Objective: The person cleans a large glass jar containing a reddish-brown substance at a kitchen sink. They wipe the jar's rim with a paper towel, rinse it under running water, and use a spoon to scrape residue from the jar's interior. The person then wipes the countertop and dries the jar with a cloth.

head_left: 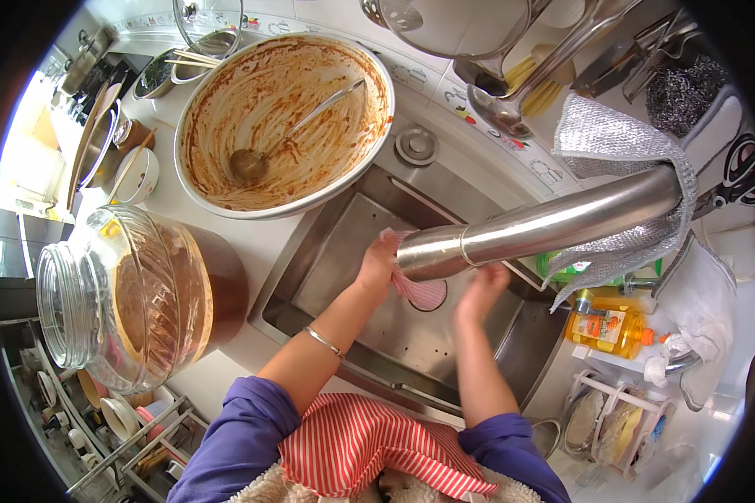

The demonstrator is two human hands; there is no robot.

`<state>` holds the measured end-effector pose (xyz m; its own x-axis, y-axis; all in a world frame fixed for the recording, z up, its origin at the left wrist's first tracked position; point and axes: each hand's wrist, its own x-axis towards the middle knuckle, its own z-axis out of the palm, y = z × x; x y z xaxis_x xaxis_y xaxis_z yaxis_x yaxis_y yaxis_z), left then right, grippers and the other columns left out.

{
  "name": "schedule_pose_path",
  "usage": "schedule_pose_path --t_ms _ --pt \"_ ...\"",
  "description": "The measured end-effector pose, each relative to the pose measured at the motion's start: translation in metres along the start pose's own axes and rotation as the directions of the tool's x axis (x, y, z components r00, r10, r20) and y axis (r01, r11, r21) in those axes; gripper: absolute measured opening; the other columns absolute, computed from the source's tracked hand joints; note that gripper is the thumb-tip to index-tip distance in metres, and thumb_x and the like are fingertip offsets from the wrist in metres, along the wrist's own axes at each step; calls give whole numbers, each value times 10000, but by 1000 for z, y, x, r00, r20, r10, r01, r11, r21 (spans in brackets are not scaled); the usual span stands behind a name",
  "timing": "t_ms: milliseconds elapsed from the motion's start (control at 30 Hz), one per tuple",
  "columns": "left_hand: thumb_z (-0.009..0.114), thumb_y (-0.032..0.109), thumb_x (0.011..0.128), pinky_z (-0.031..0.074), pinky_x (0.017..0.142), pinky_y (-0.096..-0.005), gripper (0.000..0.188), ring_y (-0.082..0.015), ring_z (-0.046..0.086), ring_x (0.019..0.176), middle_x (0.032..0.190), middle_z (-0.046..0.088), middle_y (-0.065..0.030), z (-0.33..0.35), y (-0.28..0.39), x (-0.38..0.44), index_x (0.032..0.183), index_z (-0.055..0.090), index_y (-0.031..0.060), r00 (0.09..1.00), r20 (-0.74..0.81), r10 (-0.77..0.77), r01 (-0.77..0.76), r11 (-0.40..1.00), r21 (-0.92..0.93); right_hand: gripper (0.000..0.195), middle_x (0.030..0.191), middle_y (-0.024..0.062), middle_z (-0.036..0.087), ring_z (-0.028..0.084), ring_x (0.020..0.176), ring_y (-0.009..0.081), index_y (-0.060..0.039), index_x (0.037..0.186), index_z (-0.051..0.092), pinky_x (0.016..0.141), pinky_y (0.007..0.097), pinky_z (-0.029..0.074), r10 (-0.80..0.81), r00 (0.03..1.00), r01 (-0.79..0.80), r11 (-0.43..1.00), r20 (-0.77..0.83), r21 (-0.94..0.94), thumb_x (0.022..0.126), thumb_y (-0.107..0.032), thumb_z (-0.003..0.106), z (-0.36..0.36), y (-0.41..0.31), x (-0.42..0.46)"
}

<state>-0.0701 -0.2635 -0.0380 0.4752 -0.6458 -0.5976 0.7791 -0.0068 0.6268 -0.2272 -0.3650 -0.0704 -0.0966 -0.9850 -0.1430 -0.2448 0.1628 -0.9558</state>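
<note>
My left hand (377, 259) grips a pink ribbed cloth (423, 294), which hangs over the stainless-steel sink (352, 276). Part of the cloth and my fingertips are hidden behind the end of a thick steel tap spout (541, 217). On the other side of that spout is my right hand (481, 292), blurred, its fingertips partly covered by the metal; whether it holds anything cannot be made out. Up and to the left of the sink sits a large white basin (283, 56), smeared inside with reddish-brown sauce, and a metal ladle (250, 165) rests in it.
A big glass jar (145, 289) of brown contents stands left of the sink. Silver mesh cloths (616, 135) drape the tap. Yellow detergent (610, 327) and a sponge rack (616, 424) are at right. Utensils, including a ladle (500, 113), hang along the back wall.
</note>
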Motion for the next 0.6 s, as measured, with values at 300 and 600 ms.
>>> schedule_pose_path --t_ms 300,600 --pt "403 236 948 441 896 -459 312 -251 569 1015 1073 592 -112 -75 4 -30 1135 516 13 909 -217 -356 312 926 -211 389 1122 90 589 592 992 234 -64 1188 505 894 399 485 305 197 -721 689 932 -73 925 -350 475 90 -4 -77" --pt "445 160 928 501 780 -365 238 -236 606 874 995 613 -128 -122 -20 -8 1044 558 -14 892 -452 30 -137 969 -205 234 798 -4 593 590 683 90 -102 1051 539 492 240 413 409 693 -334 912 594 -239 855 -224 573 75 6 -60"
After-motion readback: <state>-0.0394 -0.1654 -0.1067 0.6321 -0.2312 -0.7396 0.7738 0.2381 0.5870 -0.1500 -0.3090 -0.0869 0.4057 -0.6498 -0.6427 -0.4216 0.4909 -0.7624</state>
